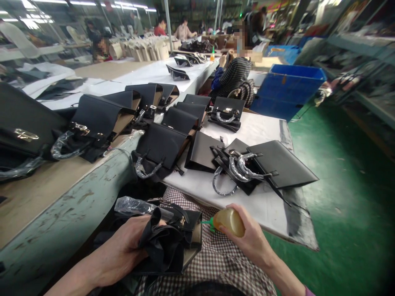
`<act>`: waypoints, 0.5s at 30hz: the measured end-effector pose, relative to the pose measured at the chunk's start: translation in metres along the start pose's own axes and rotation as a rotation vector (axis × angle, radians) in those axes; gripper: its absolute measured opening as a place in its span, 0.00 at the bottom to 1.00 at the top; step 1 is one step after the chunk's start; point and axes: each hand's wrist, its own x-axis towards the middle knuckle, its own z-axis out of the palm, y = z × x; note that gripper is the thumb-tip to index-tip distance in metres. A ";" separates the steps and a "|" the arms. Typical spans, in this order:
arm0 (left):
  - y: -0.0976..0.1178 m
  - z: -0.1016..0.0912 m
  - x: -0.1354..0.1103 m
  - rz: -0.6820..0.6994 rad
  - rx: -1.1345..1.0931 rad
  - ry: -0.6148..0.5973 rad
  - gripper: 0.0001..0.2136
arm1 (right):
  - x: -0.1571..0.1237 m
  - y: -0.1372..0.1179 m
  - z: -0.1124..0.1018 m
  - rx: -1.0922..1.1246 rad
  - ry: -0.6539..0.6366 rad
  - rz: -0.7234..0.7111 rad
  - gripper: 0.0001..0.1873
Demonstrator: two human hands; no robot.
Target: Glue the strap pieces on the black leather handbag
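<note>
A black handbag (193, 260) lies across my lap on a checked cloth (228, 259). My left hand (132, 238) is closed around bunched black material of the bag, its fingertips partly hidden in the folds. Clear plastic wrap (135, 205) covers a part at the bag's far side. In my right hand (243, 232) is a squeeze bottle (231, 222) of amber liquid, tipped sideways. Its thin green nozzle points left, with the tip at the bag's right edge; whether it touches cannot be told.
Several black handbags (160, 144) with plastic-wrapped handles stand on the white table ahead. More bags (95, 117) line the left bench. A person in a striped top (236, 76) sits beyond, near blue bins (284, 88). Green floor (348, 185) lies at right.
</note>
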 end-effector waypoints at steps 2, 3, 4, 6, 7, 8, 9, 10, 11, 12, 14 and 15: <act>0.004 0.000 0.001 -0.001 -0.008 -0.011 0.10 | -0.002 -0.004 -0.004 0.010 -0.039 -0.007 0.24; 0.006 0.001 0.001 -0.003 -0.010 -0.016 0.10 | -0.003 -0.006 -0.006 0.015 -0.067 -0.005 0.23; 0.007 0.001 0.001 -0.014 -0.011 -0.022 0.11 | -0.004 -0.009 -0.009 0.021 -0.094 -0.001 0.22; 0.010 0.001 0.002 -0.053 -0.015 -0.031 0.10 | -0.005 -0.011 -0.013 0.029 -0.127 0.011 0.21; 0.012 0.001 0.003 -0.069 -0.023 -0.040 0.10 | -0.005 -0.011 -0.013 0.030 -0.127 0.019 0.21; 0.013 0.002 0.003 -0.086 -0.035 -0.046 0.10 | -0.005 -0.010 -0.012 0.028 -0.117 0.029 0.23; 0.014 0.002 0.003 -0.094 -0.046 -0.049 0.10 | -0.005 -0.009 -0.011 0.027 -0.098 0.038 0.25; 0.014 0.002 0.003 -0.092 -0.052 -0.048 0.10 | -0.006 -0.008 -0.009 0.027 -0.079 0.046 0.27; 0.015 0.003 0.003 -0.088 -0.056 -0.051 0.10 | -0.006 -0.007 -0.008 0.031 -0.072 0.055 0.28; 0.015 0.004 0.003 -0.089 -0.059 -0.056 0.10 | -0.006 -0.007 -0.007 0.038 -0.077 0.062 0.27; 0.012 0.007 0.000 -0.126 -0.089 -0.084 0.10 | -0.007 -0.008 -0.007 0.063 -0.116 0.076 0.24; 0.010 0.010 -0.002 -0.148 -0.105 -0.098 0.09 | -0.008 -0.009 -0.008 0.076 -0.134 0.084 0.23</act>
